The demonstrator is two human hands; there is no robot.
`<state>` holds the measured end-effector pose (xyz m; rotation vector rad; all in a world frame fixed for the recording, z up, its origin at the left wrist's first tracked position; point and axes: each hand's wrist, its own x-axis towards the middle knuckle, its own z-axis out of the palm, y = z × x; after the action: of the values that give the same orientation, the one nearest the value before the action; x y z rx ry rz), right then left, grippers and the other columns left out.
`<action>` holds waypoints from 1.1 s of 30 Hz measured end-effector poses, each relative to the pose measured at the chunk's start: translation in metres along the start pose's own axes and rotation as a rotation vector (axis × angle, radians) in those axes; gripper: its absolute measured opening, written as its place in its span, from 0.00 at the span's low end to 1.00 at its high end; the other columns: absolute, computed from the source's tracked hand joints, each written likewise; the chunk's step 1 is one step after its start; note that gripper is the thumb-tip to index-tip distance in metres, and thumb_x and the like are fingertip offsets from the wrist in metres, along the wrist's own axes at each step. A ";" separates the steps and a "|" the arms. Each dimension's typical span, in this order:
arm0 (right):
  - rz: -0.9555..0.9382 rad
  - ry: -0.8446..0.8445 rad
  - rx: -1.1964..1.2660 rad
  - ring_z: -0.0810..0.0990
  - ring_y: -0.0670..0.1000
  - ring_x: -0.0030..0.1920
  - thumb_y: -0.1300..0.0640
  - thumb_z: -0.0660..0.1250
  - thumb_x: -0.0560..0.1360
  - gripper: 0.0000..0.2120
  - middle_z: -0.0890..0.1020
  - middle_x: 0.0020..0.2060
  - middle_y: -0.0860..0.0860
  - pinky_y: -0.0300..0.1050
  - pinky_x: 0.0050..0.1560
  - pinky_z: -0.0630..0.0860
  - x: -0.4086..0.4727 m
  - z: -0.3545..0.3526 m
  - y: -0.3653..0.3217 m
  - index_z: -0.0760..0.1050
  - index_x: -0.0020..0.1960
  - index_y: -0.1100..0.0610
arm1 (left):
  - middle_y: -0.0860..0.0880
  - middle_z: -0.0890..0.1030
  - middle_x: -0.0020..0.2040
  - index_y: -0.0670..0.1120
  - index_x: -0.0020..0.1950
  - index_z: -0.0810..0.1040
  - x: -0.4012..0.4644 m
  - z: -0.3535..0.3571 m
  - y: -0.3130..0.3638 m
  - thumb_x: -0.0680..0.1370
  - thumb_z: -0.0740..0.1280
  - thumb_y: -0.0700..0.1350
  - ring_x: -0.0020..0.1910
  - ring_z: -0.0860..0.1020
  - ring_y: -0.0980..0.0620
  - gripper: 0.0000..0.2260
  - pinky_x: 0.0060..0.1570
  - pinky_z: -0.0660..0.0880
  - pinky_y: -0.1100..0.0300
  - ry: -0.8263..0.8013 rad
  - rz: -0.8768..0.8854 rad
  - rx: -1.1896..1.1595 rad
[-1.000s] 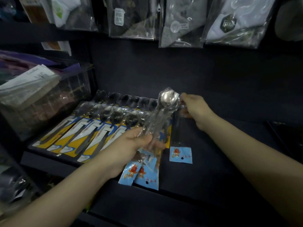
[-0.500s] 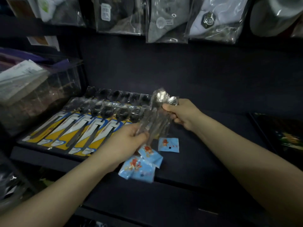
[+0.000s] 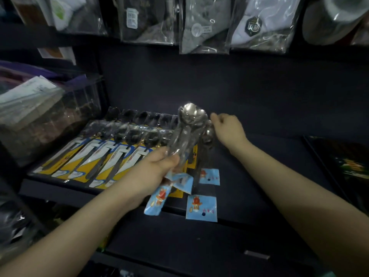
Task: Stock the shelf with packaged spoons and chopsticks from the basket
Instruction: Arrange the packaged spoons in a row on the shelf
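**Spoon packs held over the dark shelf**

The bundle of packaged spoons [image 3: 184,134] is in the left hand [image 3: 153,174], which is closed around the middle of the clear wrappers. The shiny spoon bowls point up and away from the person, and the light blue cards at the low end hang under the hand. How many packs are in the bundle I cannot count, because the plastic reflects and the hand covers them.

Just right of the bundle, one single spoon pack [image 3: 207,156] lies on the shelf [image 3: 269,176], with its blue card near the front. The right hand [image 3: 227,128] is at the top end of this pack, with the fingers curled; if it pinches the wrapper or only touches it is not clear, since the spoon bowl and the fingers overlap. One more blue card [image 3: 201,208] lies nearer the front edge, and its spoon part is hard to make out against the dark surface.

To the left, a row of spoons on yellow cards [image 3: 103,162] already lies on the shelf, partly hidden behind the left hand. A clear bin [image 3: 50,124] stands further left, cut by the frame edge. Bagged goods [image 3: 205,25] hang above, their tops cut off.

Compared with half a second ago, the right hand has left the bundle and moved to the right, and a second blue-card pack now lies on the shelf.
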<state>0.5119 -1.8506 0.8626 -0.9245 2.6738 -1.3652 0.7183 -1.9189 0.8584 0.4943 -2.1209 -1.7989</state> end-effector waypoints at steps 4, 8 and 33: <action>0.135 -0.322 0.610 0.69 0.43 0.21 0.49 0.59 0.79 0.13 0.75 0.26 0.49 0.35 0.21 0.63 -0.023 -0.021 -0.013 0.71 0.40 0.56 | 0.59 0.80 0.34 0.50 0.41 0.74 0.011 0.024 0.004 0.79 0.57 0.42 0.34 0.76 0.68 0.10 0.35 0.70 0.77 -0.135 0.087 0.039; 0.268 -0.250 0.729 0.64 0.41 0.15 0.64 0.56 0.79 0.14 0.70 0.23 0.50 0.30 0.16 0.55 -0.007 -0.036 0.010 0.66 0.35 0.56 | 0.58 0.77 0.53 0.54 0.57 0.73 0.022 0.034 0.005 0.79 0.50 0.56 0.48 0.72 0.74 0.16 0.49 0.64 0.78 -0.212 0.272 0.423; 0.040 0.103 -0.454 0.77 0.65 0.54 0.58 0.56 0.78 0.14 0.77 0.54 0.66 0.52 0.52 0.72 0.020 -0.073 0.019 0.69 0.58 0.66 | 0.55 0.52 0.76 0.54 0.73 0.55 0.062 0.019 -0.012 0.77 0.51 0.63 0.74 0.52 0.56 0.27 0.67 0.49 0.67 -0.503 0.522 1.247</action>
<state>0.4675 -1.7983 0.8991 -0.8310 3.1316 -0.8276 0.6549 -1.9326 0.8443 -0.3211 -3.1217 -0.1609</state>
